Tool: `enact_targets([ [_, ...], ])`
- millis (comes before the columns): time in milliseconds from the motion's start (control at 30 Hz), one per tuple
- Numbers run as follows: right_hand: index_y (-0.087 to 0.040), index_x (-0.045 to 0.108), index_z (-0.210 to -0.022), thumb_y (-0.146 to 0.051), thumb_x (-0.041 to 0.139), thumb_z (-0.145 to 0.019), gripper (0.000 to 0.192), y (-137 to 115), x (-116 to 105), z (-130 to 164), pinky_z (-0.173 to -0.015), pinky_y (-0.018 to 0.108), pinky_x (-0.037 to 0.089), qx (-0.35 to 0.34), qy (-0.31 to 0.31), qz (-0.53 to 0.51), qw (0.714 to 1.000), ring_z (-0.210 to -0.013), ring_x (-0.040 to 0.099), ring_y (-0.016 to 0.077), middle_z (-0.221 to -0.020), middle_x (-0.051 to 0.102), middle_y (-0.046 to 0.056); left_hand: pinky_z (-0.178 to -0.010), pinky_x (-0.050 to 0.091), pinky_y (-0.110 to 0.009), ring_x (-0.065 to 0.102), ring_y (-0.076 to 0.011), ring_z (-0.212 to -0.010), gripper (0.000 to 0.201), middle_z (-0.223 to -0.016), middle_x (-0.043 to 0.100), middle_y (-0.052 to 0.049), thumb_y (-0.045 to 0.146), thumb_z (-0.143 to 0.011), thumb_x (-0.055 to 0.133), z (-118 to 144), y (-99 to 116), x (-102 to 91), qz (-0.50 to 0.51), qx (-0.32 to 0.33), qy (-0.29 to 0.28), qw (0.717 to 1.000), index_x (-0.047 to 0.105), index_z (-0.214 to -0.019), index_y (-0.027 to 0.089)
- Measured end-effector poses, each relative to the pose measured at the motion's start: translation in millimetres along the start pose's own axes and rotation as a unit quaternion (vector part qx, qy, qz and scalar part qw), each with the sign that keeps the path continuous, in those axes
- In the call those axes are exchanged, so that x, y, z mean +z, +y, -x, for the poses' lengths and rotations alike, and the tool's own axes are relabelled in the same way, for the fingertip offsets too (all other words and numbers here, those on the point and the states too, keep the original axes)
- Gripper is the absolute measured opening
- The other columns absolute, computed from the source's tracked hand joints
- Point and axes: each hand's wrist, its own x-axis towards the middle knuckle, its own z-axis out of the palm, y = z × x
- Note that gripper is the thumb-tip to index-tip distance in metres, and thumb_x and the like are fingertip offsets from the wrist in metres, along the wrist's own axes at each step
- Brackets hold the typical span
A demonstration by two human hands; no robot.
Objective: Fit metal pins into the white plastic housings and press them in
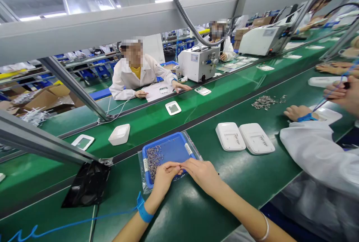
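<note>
At the far left a grey metal frame bar [50,143] slants across the view and cuts off part of the green conveyor belt [157,116]. Below it a black bag [88,184] lies on the green worktable [238,182]. On the belt sit a white frame piece [83,141], a white square shell [119,134] and, farther along, a small white panel [173,107].

A blue tray [168,151] rests on a clear plastic bag [141,176] at the near edge of the table. A heap of small grey metal parts [154,158] fills the tray's left side; the rest of its floor is bare. What kind of parts they are is too small to tell.

The left hand [164,177], with a blue wrist strap [144,208] and cord, and the right hand [202,172] meet over the tray's near rim. Their fingertips are pinched together and touch each other; whatever is between them is hidden.

Right of the tray two white housings [244,137] lie side by side, touching. Beyond them a loose pile of grey parts [263,102] lies on the table. A co-worker's white sleeve [316,152] enters from the right edge, with a hand [297,112] flat on the table. Across the belt a seated person in a white coat [134,75] works beside a white machine [198,62], partly crossed by a flexible metal hose [182,12].
</note>
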Motion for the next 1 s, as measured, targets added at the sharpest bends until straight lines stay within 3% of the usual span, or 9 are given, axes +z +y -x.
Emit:
enact_targets([
  [233, -0.021, 0.066, -0.103, -0.025, 0.040, -0.104, 0.026, 2, -17, 28, -0.056, 0.025, 0.040, 0.003, -0.113, 0.056, 0.992, -0.073, 0.068, 0.0116, -0.093, 0.070, 0.000, -0.073, 0.057, -0.028, 0.070, -0.0166, -0.068, 0.055, -0.075, 0.074, -0.008, 0.061, -0.073, 0.079, 12, -18, 16.5, -0.021, -0.026, -0.071, 0.997, 0.070, -0.093, 0.011],
  [333, -0.022, 0.064, -0.103, -0.024, 0.039, -0.104, 0.025, 15, -23, 48, -0.051, 0.026, 0.035, 0.024, -0.167, 0.060, 0.984, -0.068, 0.068, 0.0129, -0.092, 0.071, -0.001, -0.068, 0.055, -0.027, 0.070, -0.0169, -0.067, 0.053, -0.076, 0.071, -0.006, 0.058, -0.077, 0.077, 23, -32, 28.8, -0.056, -0.028, -0.108, 0.992, 0.068, -0.101, 0.011],
  [433, -0.022, 0.061, -0.110, -0.028, 0.038, -0.104, 0.024, 47, -34, 56, -0.054, 0.026, 0.036, 0.170, -0.169, 0.078, 0.968, -0.067, 0.070, 0.0154, -0.089, 0.073, 0.000, -0.071, 0.053, -0.026, 0.069, -0.0168, -0.074, 0.043, -0.083, 0.070, -0.007, 0.049, -0.081, 0.075, 32, -42, 38.1, -0.094, -0.008, -0.130, 0.987, 0.071, -0.105, 0.014],
  [533, -0.018, 0.057, -0.120, -0.032, 0.033, -0.105, 0.032, 88, -49, 53, -0.057, 0.027, 0.038, 0.337, -0.088, 0.156, 0.924, -0.072, 0.072, 0.0201, -0.101, 0.074, 0.008, -0.075, 0.052, -0.025, 0.068, -0.0172, -0.080, 0.028, -0.088, 0.071, -0.008, 0.042, -0.089, 0.067, 35, -47, 38.9, -0.171, 0.040, -0.155, 0.972, 0.074, -0.101, 0.018],
  [633, -0.013, 0.055, -0.124, -0.029, 0.027, -0.104, 0.038, 109, -53, 57, -0.056, 0.029, 0.035, 0.408, -0.056, 0.211, 0.886, -0.073, 0.073, 0.0253, -0.096, 0.073, 0.015, -0.078, 0.054, -0.025, 0.068, -0.0176, -0.085, 0.028, -0.094, 0.070, -0.009, 0.039, -0.098, 0.052, 35, -52, 33.0, -0.261, 0.103, -0.177, 0.943, 0.073, -0.103, 0.020],
  [700, -0.013, 0.056, -0.120, -0.029, 0.024, -0.104, 0.039, 100, -46, 69, -0.054, 0.030, 0.033, 0.414, -0.078, 0.199, 0.885, -0.067, 0.072, 0.0260, -0.083, 0.072, 0.014, -0.084, 0.055, -0.027, 0.068, -0.0183, -0.090, 0.030, -0.098, 0.069, -0.010, 0.034, -0.101, 0.045, 37, -56, 29.0, -0.303, 0.158, -0.199, 0.919, 0.070, -0.109, 0.020],
  [800, -0.018, 0.056, -0.119, -0.031, 0.022, -0.104, 0.039, 50, -30, 94, -0.056, 0.030, 0.039, 0.420, -0.134, 0.102, 0.892, -0.067, 0.072, 0.0255, -0.082, 0.072, 0.010, -0.108, 0.050, -0.040, 0.060, -0.0262, -0.123, 0.036, -0.125, 0.065, -0.015, 0.029, -0.098, 0.049, 44, -57, 27.5, -0.378, 0.225, -0.235, 0.867, 0.061, -0.131, 0.020],
  [900, -0.025, 0.055, -0.120, -0.028, 0.024, -0.103, 0.036, -11, -16, 110, -0.070, 0.028, 0.050, 0.403, -0.213, -0.066, 0.888, -0.083, 0.075, 0.0214, -0.095, 0.075, 0.008, -0.123, 0.029, -0.061, 0.027, -0.0382, -0.151, 0.069, -0.159, 0.036, -0.018, 0.036, -0.094, 0.058, 51, -52, 30.3, -0.454, 0.206, -0.241, 0.832, 0.033, -0.156, 0.017],
  [1000, -0.026, 0.056, -0.118, -0.028, 0.034, -0.099, 0.029, -46, -7, 112, -0.079, 0.025, 0.052, 0.371, -0.276, -0.172, 0.870, -0.092, 0.074, 0.0181, -0.117, 0.072, 0.008, -0.124, 0.021, -0.065, 0.016, -0.0388, -0.155, 0.079, -0.166, 0.020, -0.017, 0.037, -0.096, 0.054, 55, -48, 30.9, -0.469, 0.172, -0.252, 0.829, 0.015, -0.162, 0.016],
])
